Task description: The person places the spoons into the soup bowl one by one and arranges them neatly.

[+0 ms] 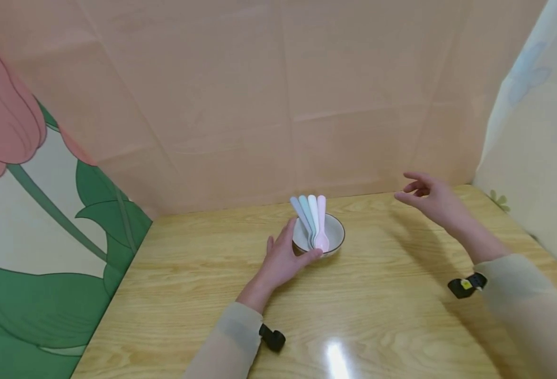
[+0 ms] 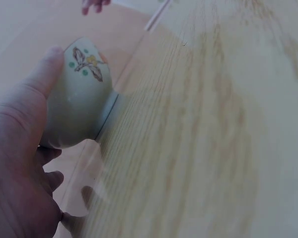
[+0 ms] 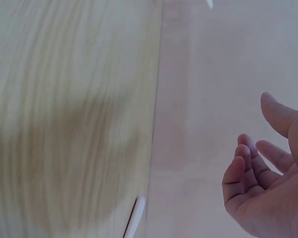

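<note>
A small white bowl [image 1: 335, 231] with a dark rim stands toward the back of the table; a printed flower sprig shows on its outer wall in the left wrist view. Several plastic spoons [image 1: 312, 218], in lilac-blue, mint, white and pink, lean inside it, handles up and fanned toward the back. My left hand [image 1: 283, 260] holds the bowl from its left side, thumb at the near rim and fingers round the far side, partly hidden. Off to the right, my right hand [image 1: 434, 202] hovers above the table holding nothing, its fingers loosely bent and thumb apart.
The wooden table [image 1: 188, 295] ends at a pinkish cloth backdrop [image 1: 212, 131]. A tulip-printed panel [image 1: 37, 237] borders it on the left, a pale flowered sheet [image 1: 538, 158] on the right. Each sleeve carries a black wrist camera [image 1: 273, 339].
</note>
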Motion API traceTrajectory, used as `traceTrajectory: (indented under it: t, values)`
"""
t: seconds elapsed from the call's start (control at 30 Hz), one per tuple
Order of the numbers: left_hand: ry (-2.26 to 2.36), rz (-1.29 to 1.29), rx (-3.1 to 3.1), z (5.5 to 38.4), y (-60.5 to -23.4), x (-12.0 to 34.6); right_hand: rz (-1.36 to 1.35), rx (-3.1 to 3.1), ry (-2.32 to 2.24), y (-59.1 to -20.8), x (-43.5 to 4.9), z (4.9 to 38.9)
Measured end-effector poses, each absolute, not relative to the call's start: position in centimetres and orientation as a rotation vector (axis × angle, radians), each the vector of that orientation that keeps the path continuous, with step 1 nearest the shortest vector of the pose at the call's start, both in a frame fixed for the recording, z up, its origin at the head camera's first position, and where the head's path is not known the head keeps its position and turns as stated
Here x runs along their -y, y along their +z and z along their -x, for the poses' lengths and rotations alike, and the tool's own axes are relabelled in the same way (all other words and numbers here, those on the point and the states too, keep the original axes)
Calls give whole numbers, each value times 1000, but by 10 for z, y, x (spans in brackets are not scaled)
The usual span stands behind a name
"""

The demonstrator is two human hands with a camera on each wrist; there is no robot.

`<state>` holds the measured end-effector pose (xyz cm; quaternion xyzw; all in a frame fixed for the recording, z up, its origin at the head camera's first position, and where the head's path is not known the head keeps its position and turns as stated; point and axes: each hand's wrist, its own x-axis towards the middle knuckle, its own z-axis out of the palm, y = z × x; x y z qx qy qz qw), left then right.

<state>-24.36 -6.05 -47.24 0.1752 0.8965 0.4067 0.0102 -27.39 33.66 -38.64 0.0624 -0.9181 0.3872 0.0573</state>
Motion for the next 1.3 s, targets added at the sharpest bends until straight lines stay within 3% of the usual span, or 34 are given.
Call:
traceTrajectory:
  t: [0.43, 1.3]
  values:
    - [1302, -574, -2784, 244, -470, 61, -123, 2804, 1034, -389, -379, 259]
    - [1301, -583, -2799, 244, -470, 64, -63, 2872, 959, -416, -429, 265]
